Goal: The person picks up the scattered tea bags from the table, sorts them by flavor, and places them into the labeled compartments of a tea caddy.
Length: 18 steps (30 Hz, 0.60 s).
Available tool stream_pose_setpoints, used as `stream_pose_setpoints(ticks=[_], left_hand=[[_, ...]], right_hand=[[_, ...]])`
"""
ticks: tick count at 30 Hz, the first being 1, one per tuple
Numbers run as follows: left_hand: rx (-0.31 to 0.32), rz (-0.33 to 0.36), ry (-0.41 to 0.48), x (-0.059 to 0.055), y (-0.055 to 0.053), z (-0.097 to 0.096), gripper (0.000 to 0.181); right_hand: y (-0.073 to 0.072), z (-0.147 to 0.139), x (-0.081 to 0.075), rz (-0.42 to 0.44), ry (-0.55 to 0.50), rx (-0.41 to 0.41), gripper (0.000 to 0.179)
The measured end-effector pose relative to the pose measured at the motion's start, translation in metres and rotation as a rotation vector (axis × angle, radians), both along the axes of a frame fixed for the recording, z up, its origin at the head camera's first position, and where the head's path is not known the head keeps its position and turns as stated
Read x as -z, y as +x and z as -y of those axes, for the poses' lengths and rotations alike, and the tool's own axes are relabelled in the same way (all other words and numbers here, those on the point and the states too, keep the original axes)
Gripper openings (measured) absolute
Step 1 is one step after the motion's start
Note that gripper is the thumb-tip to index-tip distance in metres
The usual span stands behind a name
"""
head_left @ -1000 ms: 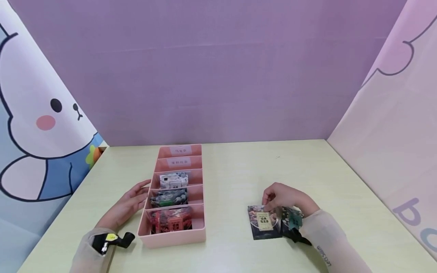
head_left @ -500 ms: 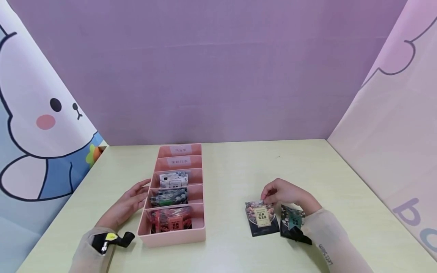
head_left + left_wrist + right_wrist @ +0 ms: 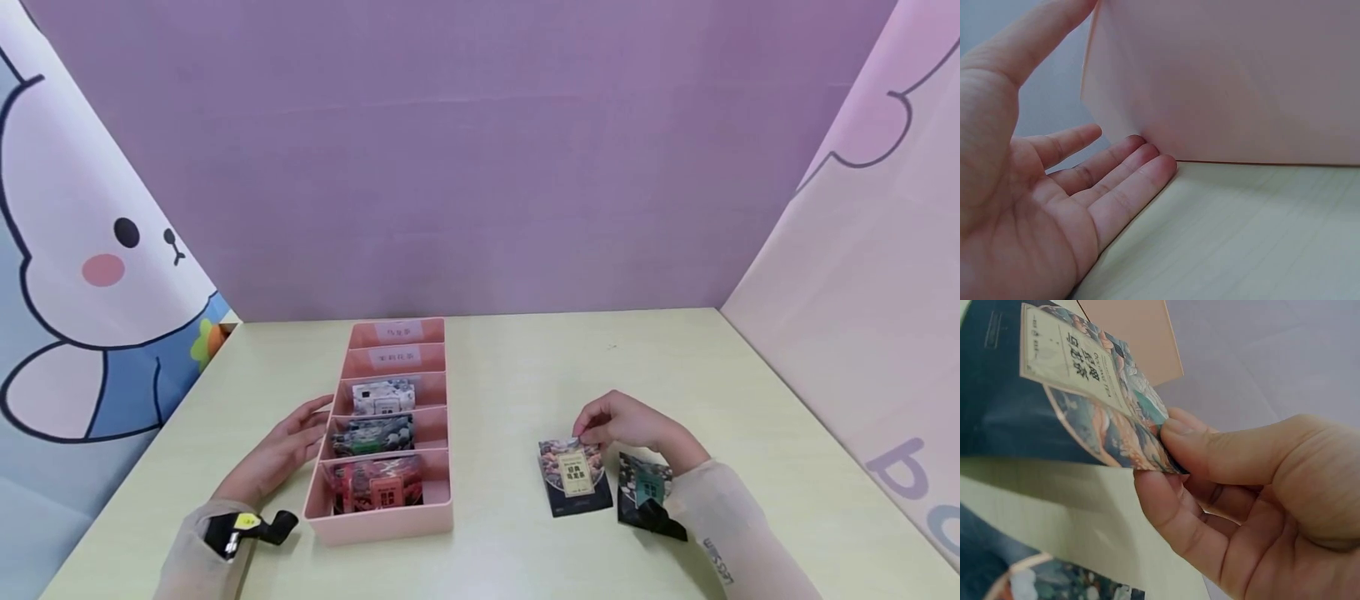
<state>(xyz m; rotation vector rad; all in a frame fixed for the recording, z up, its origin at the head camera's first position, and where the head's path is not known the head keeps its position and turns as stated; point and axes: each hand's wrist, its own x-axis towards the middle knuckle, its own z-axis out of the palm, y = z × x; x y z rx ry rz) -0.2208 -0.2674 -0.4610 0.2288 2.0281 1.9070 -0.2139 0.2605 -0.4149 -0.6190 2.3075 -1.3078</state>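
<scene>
A dark oolong tea packet (image 3: 576, 498) with a cream label and floral top is pinched at its top edge by my right hand (image 3: 633, 427). In the right wrist view the thumb (image 3: 1229, 453) lies over the packet's patterned edge, with fingers beneath. Just below my right wrist lies a second dark packet (image 3: 643, 492) with a green label, partly covered by a black strap end. My left hand (image 3: 281, 457) is beside the pink divided box (image 3: 382, 527). Its straight fingers (image 3: 1138, 194) touch the base of the box's side wall in the left wrist view.
Front compartments of the box hold red packets (image 3: 375, 483), green-and-dark packets (image 3: 372, 435) and white packets (image 3: 384, 397). White paper labels (image 3: 397, 331) mark the two rear compartments. A purple backdrop (image 3: 480, 167) rises behind the pale table (image 3: 510, 375), with printed panels at both sides.
My right hand has drawn the oolong packet slightly up and left, off the green-labelled packet it overlapped. My left hand has stayed by the box.
</scene>
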Motion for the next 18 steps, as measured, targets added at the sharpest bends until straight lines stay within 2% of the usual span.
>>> stream_pose_setpoints(ticks=[12,18], left_hand=[[0.017,-0.004,0.014,0.0001,-0.0003,0.0012,0.069],[-0.002,0.004,0.008,0.0001,-0.0006,0.0008,0.069]], right_hand=[[-0.002,0.002,-0.006,-0.023,-0.019,0.037,0.01],[-0.005,0.0027,-0.0101,-0.064,-0.032,0.076,0.011]])
